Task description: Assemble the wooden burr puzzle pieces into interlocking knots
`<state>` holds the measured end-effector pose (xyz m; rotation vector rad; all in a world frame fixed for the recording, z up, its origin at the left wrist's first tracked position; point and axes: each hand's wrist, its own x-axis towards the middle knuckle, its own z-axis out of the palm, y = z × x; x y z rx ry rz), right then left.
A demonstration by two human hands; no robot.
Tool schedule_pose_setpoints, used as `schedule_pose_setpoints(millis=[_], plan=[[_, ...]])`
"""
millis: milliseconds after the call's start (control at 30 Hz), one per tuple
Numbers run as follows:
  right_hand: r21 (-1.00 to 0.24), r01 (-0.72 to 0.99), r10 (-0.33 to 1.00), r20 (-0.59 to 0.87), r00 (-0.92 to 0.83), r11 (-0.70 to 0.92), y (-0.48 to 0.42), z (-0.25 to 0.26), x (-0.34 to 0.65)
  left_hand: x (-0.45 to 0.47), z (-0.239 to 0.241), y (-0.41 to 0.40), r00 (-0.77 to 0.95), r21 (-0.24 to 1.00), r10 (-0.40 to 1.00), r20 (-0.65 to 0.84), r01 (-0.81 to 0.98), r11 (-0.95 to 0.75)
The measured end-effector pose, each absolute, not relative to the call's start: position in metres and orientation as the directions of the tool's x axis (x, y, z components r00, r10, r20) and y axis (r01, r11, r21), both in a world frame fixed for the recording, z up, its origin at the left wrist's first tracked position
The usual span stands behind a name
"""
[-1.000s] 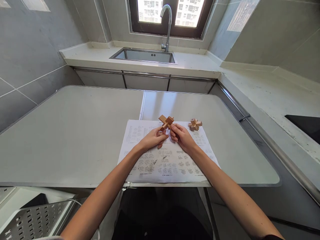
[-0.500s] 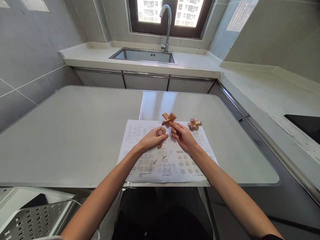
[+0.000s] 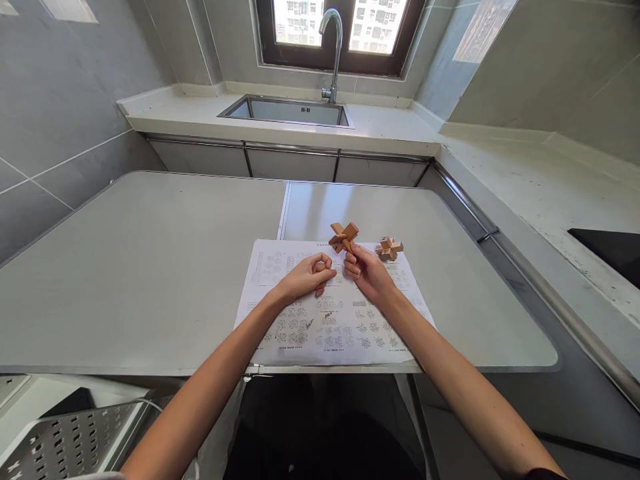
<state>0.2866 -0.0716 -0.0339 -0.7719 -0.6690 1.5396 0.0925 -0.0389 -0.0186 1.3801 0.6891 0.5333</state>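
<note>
Right hand (image 3: 367,270) pinches wooden cross piece (image 3: 344,237) at fingertips, raised above instruction sheet (image 3: 330,320). Left hand (image 3: 307,275) loosely curled, empty, just left. Assembled wooden puzzle (image 3: 389,248) lies right of it.

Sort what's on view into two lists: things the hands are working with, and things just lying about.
In use:
- wooden cross piece, pinched in the right hand
- left hand, curled and resting on the printed sheet
- second wooden puzzle, lying on the sheet's far right corner

Lying about:
- sink and tap
- perforated metal tray
- dark hob
</note>
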Motion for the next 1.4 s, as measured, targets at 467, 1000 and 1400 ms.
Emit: schedule_pose_setpoints(millis=[467, 1000, 1400], plan=[[-0.677, -0.725, 0.990, -0.133, -0.052, -0.128, -0.070, -0.034, 0.290, 0.091, -0.022, -0.038, 0.698, 0.987, 0.701, -0.146, 0.056, 0.150], [-0.688, -0.717, 0.992, -0.115, -0.049, -0.116, -0.070, -0.034, 0.288, 0.088, -0.029, -0.036, 0.701, 0.989, 0.700, -0.138, 0.059, 0.135], [-0.614, -0.776, 0.986, -0.154, -0.056, -0.140, -0.068, -0.035, 0.293, 0.089, -0.027, -0.037, 0.700, 0.991, 0.702, -0.129, 0.063, 0.119]])
